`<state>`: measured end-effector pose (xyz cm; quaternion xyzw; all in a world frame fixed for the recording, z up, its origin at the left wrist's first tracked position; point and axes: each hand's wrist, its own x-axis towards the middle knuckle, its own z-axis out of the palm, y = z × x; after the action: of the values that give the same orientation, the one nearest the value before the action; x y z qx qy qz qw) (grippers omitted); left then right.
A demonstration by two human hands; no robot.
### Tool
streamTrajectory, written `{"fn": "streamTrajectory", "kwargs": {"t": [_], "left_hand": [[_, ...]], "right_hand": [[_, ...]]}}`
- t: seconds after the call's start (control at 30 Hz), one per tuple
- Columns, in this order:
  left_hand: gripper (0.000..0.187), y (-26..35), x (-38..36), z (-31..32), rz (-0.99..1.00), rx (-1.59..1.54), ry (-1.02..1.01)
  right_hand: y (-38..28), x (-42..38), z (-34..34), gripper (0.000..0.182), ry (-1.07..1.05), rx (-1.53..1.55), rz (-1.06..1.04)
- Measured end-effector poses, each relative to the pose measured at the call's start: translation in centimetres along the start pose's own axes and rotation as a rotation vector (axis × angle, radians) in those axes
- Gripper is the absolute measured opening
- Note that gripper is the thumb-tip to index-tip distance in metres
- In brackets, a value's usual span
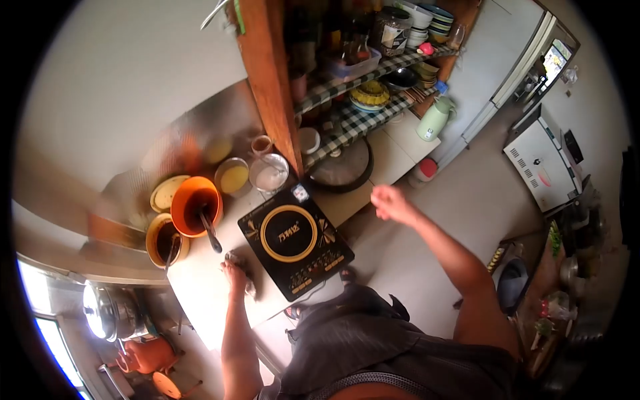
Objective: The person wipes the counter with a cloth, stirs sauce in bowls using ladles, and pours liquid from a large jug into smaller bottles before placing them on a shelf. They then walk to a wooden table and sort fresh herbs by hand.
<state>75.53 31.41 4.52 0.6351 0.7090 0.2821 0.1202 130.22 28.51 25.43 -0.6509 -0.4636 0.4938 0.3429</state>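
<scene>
My left hand (233,274) presses a crumpled grey-brown rag (249,279) onto the white counter, its fingers closed over the cloth. Just right of the rag lies a black induction cooker (289,235) with a gold ring and bare glass top. My right hand (392,203) is held in the air to the right of the cooker, fingers curled in, with nothing visible in them. Beyond my left hand stand an orange pot (182,212) with a dark-handled ladle (212,235) in it and a yellowish container (157,252) with another utensil.
Bowls of yellow (233,180) and white (269,175) contents stand behind the cooker. A wooden shelf post (270,80) rises beside them. A large dark-rimmed lid (340,167) and a green thermos (435,120) are to the right. A metal pot (113,310) sits lower left.
</scene>
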Motion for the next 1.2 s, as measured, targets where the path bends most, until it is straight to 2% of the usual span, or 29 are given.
{"fn": "streamTrajectory", "kwargs": {"t": [0.07, 0.13, 0.2, 0.23, 0.27, 0.33, 0.37, 0.4, 0.43, 0.47, 0.5, 0.53, 0.6, 0.67, 0.73, 0.77, 0.8, 0.87, 0.93, 1.0, 1.1, 1.2], "left_hand": [[0.015, 0.9, 0.2, 0.8, -0.043, -0.085, 0.089], [0.017, 0.4, -0.8, 0.7, 0.034, -0.121, -0.025], [0.02, 1.1, -1.7, 0.6, -0.103, 0.009, -0.017], [0.024, 1.4, -1.7, 0.3, -0.343, -0.132, -0.12], [0.024, 1.9, -1.8, 0.0, -0.349, -0.123, -0.112], [0.034, 3.0, -2.3, -0.6, -0.317, -0.345, -0.014], [0.056, 3.1, -2.6, -0.9, -0.267, -0.261, 0.013], [0.056, 3.8, -3.1, -1.2, -0.28, -0.257, 0.021], [0.063, 4.4, -3.8, -1.3, -0.273, -0.067, -0.053], [0.07, 4.9, -4.3, -1.6, -0.263, 0.121, -0.13], [0.073, 4.4, -4.3, -1.5, -0.257, 0.214, -0.284], [0.073, 4.2, -4.7, -1.0, -0.258, 0.208, -0.282], [0.066, 3.7, -5.1, 0.6, -0.21, 0.409, -0.313], [0.054, 3.2, -4.4, 1.1, -0.196, 0.471, -0.224], [0.05, 0.0, -2.6, 1.8, 0.013, 0.426, -0.178], [0.041, 0.2, -1.7, 0.9, 0.025, 0.198, -0.168], [0.033, 0.5, -0.8, 0.1, 0.03, 0.253, -0.163], [0.026, -3.7, 1.7, 3.0, -0.191, -0.267, 0.001], [0.029, -0.2, 2.7, 0.7, -0.136, -0.123, 0.054], [0.039, -1.1, 3.1, 0.9, 0.219, 0.117, 0.099], [0.05, -0.4, -0.1, 0.1, 0.046, 0.126, 0.123], [0.05, -0.8, -5.6, -2.5, 0.074, -0.253, 0.08]], "right_hand": [[-6.0, 5.2, -3.3, 0.035, 0.102, 0.179, -0.114], [-11.6, 9.4, -5.5, 0.032, 0.255, 0.254, -0.197], [-14.8, 14.4, -8.0, 0.041, 0.313, 0.242, -0.293], [-16.4, 16.1, -8.9, 0.045, 0.302, 0.264, -0.267], [-18.0, 17.4, -9.6, 0.049, 0.288, 0.284, -0.241], [-20.7, 19.1, -9.9, 0.057, 0.343, 0.285, -0.18], [-21.4, 20.2, -10.1, 0.058, 0.363, 0.284, -0.149], [-22.1, 20.6, -10.0, 0.054, 0.391, 0.29, -0.126], [-22.2, 21.7, -10.0, 0.049, 0.388, 0.311, -0.124], [-22.0, 22.9, -10.1, 0.044, 0.386, 0.332, -0.123], [-22.2, 23.5, -10.4, 0.032, 0.381, 0.359, -0.088], [-22.3, 24.1, -10.1, 0.032, 0.38, 0.353, -0.093], [-22.6, 24.4, -10.2, 0.023, 0.409, 0.408, -0.067], [-22.6, 24.6, -10.2, 0.02, 0.437, 0.448, -0.067], [-22.9, 23.5, -10.7, 0.021, 0.453, 0.423, -0.049], [-23.1, 22.0, -10.8, 0.023, 0.454, 0.396, -0.071], [-23.1, 20.7, -10.9, 0.023, 0.467, 0.386, -0.071], [-22.8, 17.8, -10.9, 0.026, 0.465, 0.276, -0.071], [-22.1, 13.5, -10.5, 0.028, 0.428, 0.2, -0.102], [-21.4, 8.8, -9.4, 0.024, 0.332, 0.156, -0.087], [-20.4, 1.1, -4.5, 0.019, 0.241, 0.09, -0.055], [-17.6, -4.7, 2.7, 0.016, 0.09, 0.014, -0.026]]}}
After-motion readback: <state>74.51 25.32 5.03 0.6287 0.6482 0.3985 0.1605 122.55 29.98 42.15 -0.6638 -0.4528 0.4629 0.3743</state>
